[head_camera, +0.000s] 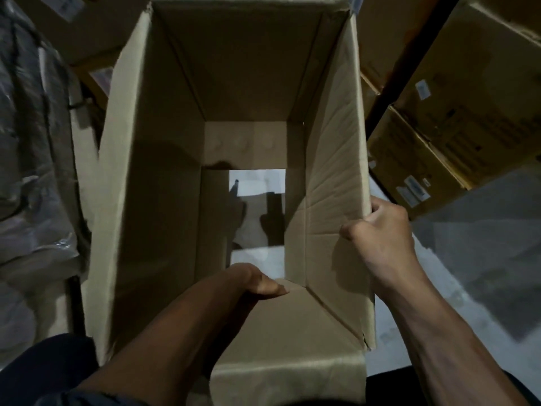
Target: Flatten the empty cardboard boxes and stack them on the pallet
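- A large empty cardboard box [164,186] fills the middle of the head view, seen from above through its open top; its four walls are upright and it is not flattened.
- The bottom of the box is partly open: a far bottom flap [245,145] lies across the upper part of the opening, and below it a rectangular gap shows the pale concrete floor [468,259] with dark shadows on it.
- The left hand [254,281] reaches down inside the box along the near wall, its fingers curled over the edge of the near bottom flap [281,326], thumb side lying on the cardboard.
- The right hand [380,227] grips the top rim of the right wall [336,159], fingers wrapped over the edge to the outside and the thumb knuckle pressing the creased inner face.
- The two hands are apart, one low in the box, one high on its right rim.
- Stacked brown cartons with white labels [456,118] stand to the right of the box, close to its right wall.
- Grey plastic wrapping [32,171] lies bunched to the left of the box.
- No pallet can be made out.
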The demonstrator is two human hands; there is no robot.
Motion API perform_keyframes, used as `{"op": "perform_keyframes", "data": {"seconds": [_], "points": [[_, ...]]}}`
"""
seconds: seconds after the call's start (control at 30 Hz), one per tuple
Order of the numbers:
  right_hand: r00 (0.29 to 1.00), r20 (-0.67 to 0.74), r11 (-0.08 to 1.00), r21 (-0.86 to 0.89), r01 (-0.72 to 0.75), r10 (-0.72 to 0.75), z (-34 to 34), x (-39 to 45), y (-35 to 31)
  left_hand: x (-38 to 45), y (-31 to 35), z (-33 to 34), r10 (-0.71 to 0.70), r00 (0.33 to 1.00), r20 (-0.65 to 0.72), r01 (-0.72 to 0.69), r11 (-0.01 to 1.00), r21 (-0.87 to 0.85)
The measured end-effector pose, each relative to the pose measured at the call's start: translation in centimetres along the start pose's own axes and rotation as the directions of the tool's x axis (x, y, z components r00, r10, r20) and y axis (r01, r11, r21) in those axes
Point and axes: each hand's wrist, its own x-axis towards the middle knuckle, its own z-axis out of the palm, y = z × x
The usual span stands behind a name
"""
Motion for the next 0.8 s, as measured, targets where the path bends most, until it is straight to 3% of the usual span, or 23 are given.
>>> {"op": "perform_keyframes", "data": {"seconds": [0.1,0.2,0.27,0.37,0.47,0.53,0.6,0.67,0.73,0.8], "points": [[1.000,-0.019,0.999,-0.043,0.004,-0.004,-0.2,0.4,0.0,1.9,-1.2,0.3,0.113,0.984,-0.137,-0.104,0.992,0.074],[0.999,-0.027,0.996,-0.090,0.026,-0.028,-0.3,0.7,-0.1,-1.7,-0.9,-0.3,0.227,0.880,-0.418,-0.137,0.962,0.235],[0.999,-0.028,0.993,-0.111,0.032,-0.036,-0.1,0.7,-0.2,-4.7,-0.7,-1.5,0.295,0.748,-0.594,-0.080,0.929,0.361],[0.999,-0.017,0.989,-0.144,0.039,-0.042,-0.1,0.7,-0.3,-10.5,-0.5,-2.9,0.367,0.492,-0.789,0.089,0.881,0.465],[0.998,-0.028,0.984,-0.169,0.052,-0.058,-0.4,0.1,-0.4,-15.3,-2.1,-3.6,0.290,0.226,-0.930,0.245,0.907,0.342],[0.997,-0.044,0.983,-0.179,0.049,-0.058,-0.9,-0.3,-0.3,-17.1,-4.1,-3.8,0.147,0.102,-0.984,0.260,0.951,0.169],[0.996,-0.059,0.981,-0.186,0.048,-0.059,-1.4,-0.8,-0.2,-17.8,-6.3,-3.7,-0.062,0.076,-0.995,0.132,0.990,-0.051],[0.996,-0.064,0.982,-0.184,0.044,-0.056,-1.8,-1.3,-0.2,-17.5,-7.8,-3.6,-0.236,0.133,-0.963,-0.067,0.967,-0.246],[0.996,-0.069,0.983,-0.179,0.041,-0.054,-2.1,-1.8,-0.2,-17.0,-8.5,-3.6,-0.290,0.197,-0.936,-0.249,0.909,-0.334],[0.995,-0.083,0.979,-0.197,0.043,-0.060,-2.2,-2.2,0.0,-16.8,-8.7,-3.4,-0.305,0.198,-0.932,-0.328,0.875,-0.356]]}}
